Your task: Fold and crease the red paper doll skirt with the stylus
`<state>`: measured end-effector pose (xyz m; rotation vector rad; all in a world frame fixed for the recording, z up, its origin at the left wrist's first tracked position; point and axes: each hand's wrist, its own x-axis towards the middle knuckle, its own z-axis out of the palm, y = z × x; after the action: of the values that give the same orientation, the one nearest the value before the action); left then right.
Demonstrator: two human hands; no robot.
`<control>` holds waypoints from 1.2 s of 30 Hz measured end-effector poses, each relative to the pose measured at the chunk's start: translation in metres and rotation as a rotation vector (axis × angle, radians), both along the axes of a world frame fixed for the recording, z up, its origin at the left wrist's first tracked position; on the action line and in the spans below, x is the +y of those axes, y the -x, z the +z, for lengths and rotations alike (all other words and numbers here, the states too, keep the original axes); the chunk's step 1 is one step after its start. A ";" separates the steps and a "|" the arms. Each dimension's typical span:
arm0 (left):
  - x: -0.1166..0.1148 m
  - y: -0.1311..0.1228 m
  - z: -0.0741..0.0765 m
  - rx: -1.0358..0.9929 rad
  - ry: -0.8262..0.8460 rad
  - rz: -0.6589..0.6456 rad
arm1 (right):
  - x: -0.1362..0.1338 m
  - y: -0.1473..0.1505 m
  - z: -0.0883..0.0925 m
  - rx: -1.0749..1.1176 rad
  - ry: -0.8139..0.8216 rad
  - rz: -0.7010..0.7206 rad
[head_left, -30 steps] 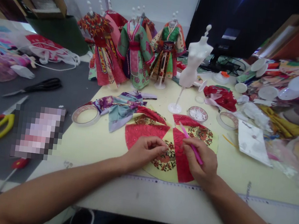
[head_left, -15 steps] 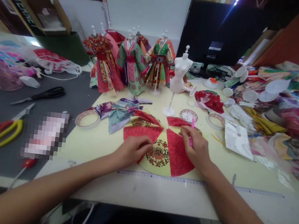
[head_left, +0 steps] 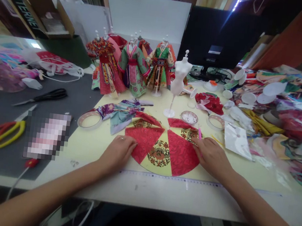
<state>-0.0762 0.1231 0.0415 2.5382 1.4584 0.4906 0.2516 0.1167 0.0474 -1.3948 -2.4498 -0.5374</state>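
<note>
Left hand (head_left: 117, 154) lies open on the paper disc (head_left: 159, 156); right hand (head_left: 211, 157) presses beside a pink stick (head_left: 199, 134) (held or not, unclear). Three dresses (head_left: 133, 68) look finished, one form (head_left: 179, 78) bare.

A pixelated blur (head_left: 47, 136) covers something on the mat (head_left: 70, 95); the right hand (head_left: 211, 158) mostly hides a pink tool (head_left: 199, 133)

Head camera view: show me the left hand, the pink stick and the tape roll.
Left hand (head_left: 117, 153), head view, back of the hand.
Pink stick (head_left: 199, 133), head view, its exposed upper end.
Tape roll (head_left: 92, 113), head view, rim's far edge.
</note>
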 end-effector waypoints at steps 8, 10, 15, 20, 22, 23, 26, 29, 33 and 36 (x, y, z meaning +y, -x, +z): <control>0.021 -0.001 0.000 0.023 0.048 0.002 | -0.017 -0.002 -0.020 -0.070 0.000 0.032; 0.032 0.002 0.003 0.021 0.058 0.015 | -0.024 0.002 -0.021 -0.059 -0.018 0.036; 0.067 0.006 0.009 0.020 0.070 0.032 | -0.043 0.026 -0.021 -0.022 -0.029 0.084; 0.103 0.003 0.011 0.014 0.061 0.023 | -0.059 0.056 -0.018 0.058 0.030 0.201; 0.113 0.002 0.013 0.009 0.062 0.019 | -0.060 0.061 -0.014 0.094 0.061 0.237; 0.115 0.001 0.014 0.007 0.057 0.019 | -0.059 0.060 -0.011 0.110 0.059 0.235; 0.107 0.000 0.020 0.004 0.016 0.015 | -0.046 0.052 -0.004 0.139 0.042 0.173; 0.083 -0.002 0.026 -0.001 -0.019 -0.005 | -0.026 0.045 0.002 0.122 0.038 0.163; 0.050 -0.004 0.028 -0.001 0.031 -0.128 | 0.006 0.055 0.002 0.047 0.164 0.180; 0.041 -0.002 0.023 0.073 0.033 -0.189 | 0.030 0.072 -0.001 -0.002 0.226 0.221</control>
<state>-0.0738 0.1640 0.0649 2.6587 1.2213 0.3450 0.1798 0.1467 0.0468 -1.1757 -2.6889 -0.2179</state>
